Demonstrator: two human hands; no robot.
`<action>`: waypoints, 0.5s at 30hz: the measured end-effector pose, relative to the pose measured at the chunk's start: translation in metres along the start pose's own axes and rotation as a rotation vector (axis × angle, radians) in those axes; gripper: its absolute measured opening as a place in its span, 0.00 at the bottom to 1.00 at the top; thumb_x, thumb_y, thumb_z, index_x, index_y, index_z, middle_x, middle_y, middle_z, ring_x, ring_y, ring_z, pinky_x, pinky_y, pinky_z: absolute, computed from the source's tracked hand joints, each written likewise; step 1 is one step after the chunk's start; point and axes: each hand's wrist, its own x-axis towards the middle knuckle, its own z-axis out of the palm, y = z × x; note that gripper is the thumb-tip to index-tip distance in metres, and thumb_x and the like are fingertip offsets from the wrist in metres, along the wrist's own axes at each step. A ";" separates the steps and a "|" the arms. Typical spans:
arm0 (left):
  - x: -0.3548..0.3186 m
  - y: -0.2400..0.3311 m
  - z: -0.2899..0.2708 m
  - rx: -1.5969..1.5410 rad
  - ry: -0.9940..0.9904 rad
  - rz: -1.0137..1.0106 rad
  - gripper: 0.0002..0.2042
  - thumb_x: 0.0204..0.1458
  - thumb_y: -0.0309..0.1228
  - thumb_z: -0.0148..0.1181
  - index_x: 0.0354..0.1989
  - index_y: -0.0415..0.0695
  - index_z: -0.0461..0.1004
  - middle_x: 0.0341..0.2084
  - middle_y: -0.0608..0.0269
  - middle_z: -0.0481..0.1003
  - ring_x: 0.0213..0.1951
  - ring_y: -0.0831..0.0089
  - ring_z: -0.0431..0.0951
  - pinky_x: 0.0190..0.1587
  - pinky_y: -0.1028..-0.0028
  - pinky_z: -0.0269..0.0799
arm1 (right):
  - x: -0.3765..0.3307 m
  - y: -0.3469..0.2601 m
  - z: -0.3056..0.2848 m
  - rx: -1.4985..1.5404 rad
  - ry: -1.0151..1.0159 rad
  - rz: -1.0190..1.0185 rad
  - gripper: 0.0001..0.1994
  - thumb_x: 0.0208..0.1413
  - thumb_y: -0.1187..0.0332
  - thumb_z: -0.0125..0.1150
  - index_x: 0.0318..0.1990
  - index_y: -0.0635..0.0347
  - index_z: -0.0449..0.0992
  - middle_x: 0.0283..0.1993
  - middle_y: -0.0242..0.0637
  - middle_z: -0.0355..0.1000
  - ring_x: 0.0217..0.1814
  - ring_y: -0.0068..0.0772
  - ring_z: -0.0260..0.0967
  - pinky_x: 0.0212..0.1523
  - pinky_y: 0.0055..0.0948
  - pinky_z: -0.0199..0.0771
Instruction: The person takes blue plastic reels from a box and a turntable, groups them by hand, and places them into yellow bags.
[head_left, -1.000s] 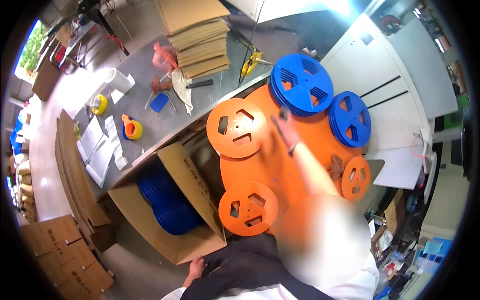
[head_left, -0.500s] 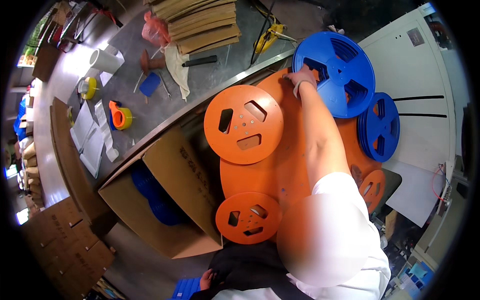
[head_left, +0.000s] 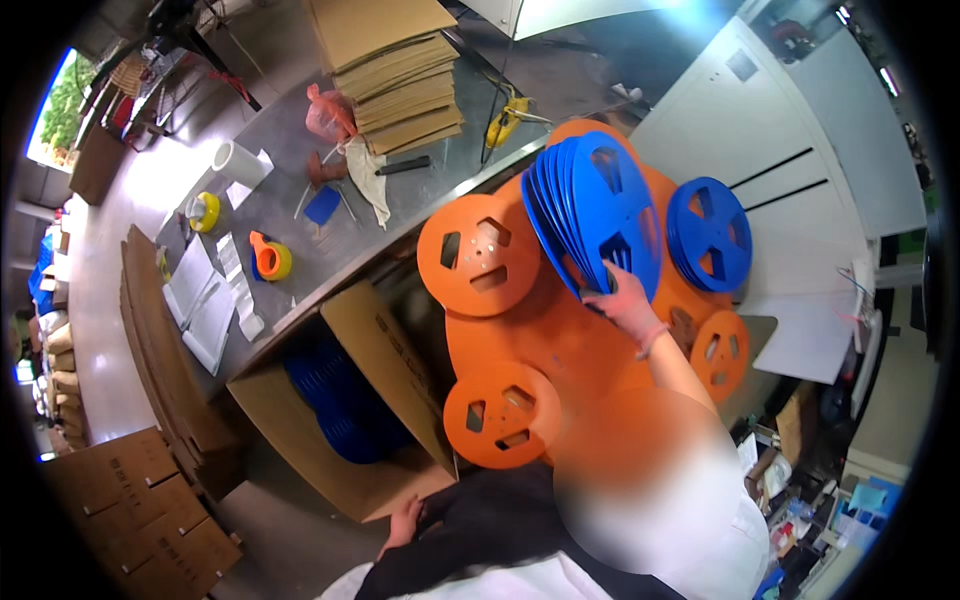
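My right hand (head_left: 632,308) is closed on the lower edge of a tilted stack of blue slotted reel discs (head_left: 600,205), with fingers in a cut-out. Their rims fan out on the left side. The stack stands over a broad orange surface (head_left: 560,370), among orange slotted discs: one at the upper left (head_left: 478,255), one near me (head_left: 502,415) and one at the right (head_left: 719,355). Another blue stack (head_left: 709,235) lies to the right. My left hand (head_left: 403,522) is low by the carton's near edge and my black apron, fingers loosely extended, nothing visible in it.
An open carton (head_left: 340,480) on the left holds blue discs (head_left: 350,410). Beyond it, a metal bench (head_left: 330,245) carries flattened cardboard (head_left: 405,95), tape rolls (head_left: 270,258) and a dark-handled tool (head_left: 405,165). A white cabinet (head_left: 770,130) stands at the right.
The larger blue stack has tilted up and come nearer, its rims now showing. My right hand has shifted from its left side to its near edge. More of my left hand shows.
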 end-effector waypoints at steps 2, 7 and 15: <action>0.000 0.036 0.011 0.113 0.109 0.306 0.16 0.61 0.29 0.48 0.55 0.36 0.67 0.27 0.66 0.71 0.27 0.78 0.68 0.32 0.78 0.66 | -0.068 -0.028 0.004 0.517 -0.153 0.122 0.20 0.44 0.70 0.71 0.47 0.60 0.74 0.38 0.34 0.76 0.39 0.26 0.73 0.42 0.26 0.72; 0.006 0.113 0.010 -0.173 -0.001 0.474 0.19 0.60 0.28 0.51 0.60 0.42 0.65 0.40 0.66 0.73 0.38 0.80 0.71 0.40 0.82 0.67 | -0.237 -0.102 0.056 0.569 -0.192 0.090 0.20 0.50 0.74 0.65 0.51 0.65 0.70 0.46 0.40 0.72 0.44 0.34 0.71 0.47 0.31 0.72; -0.026 0.155 -0.072 -0.448 0.022 0.565 0.25 0.62 0.45 0.43 0.64 0.45 0.59 0.57 0.58 0.66 0.55 0.67 0.67 0.56 0.69 0.62 | -0.388 -0.172 0.159 1.823 -0.173 0.481 0.18 0.58 0.61 0.51 0.50 0.64 0.67 0.35 0.38 0.66 0.36 0.36 0.65 0.45 0.34 0.62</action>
